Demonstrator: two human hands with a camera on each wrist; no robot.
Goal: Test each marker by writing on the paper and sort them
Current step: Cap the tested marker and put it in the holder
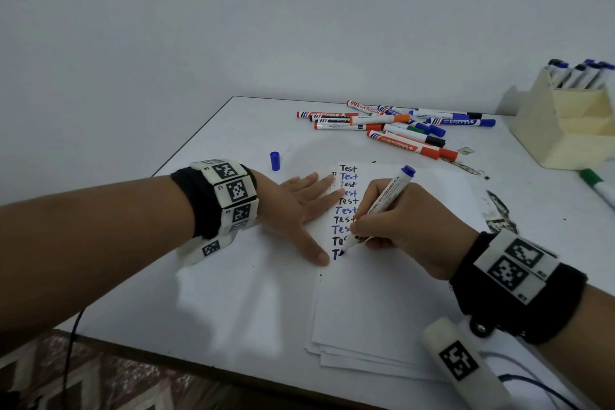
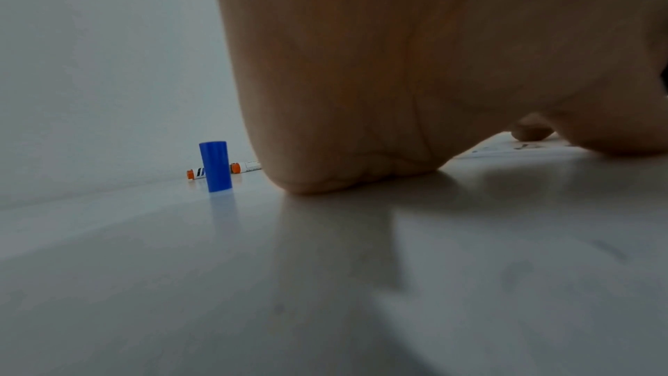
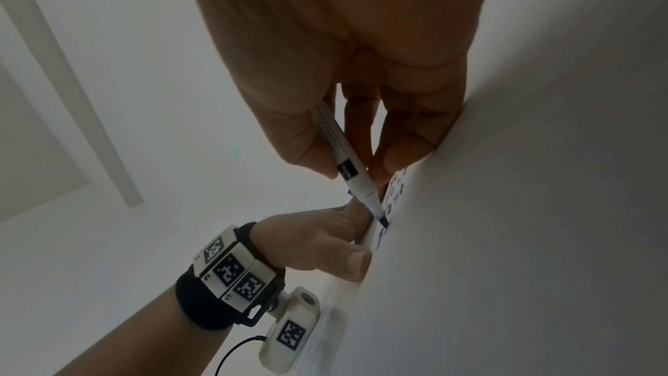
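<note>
Because the paper point(image 1: 382, 293) would slide on the white worktop point(image 1: 233, 293), the left hand point(image 1: 299, 206) lies flat, fingers spread along its edge. The right hand point(image 1: 409, 226) pinches the blue-ended white marker point(image 1: 382, 206), tip on the sheet under a column of "Test". Its blue cap point(image 1: 275, 161) stands upright nearby.

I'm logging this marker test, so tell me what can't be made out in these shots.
- Newest word on the paper: head view, the right hand and marker cover all but its start.
- Left hand fingers: left wrist view, the palm blocks them.
- Holder contents: head view, cut off by the right edge, markers too small to count.
- Pile labels: head view, mostly too small to read.
</note>
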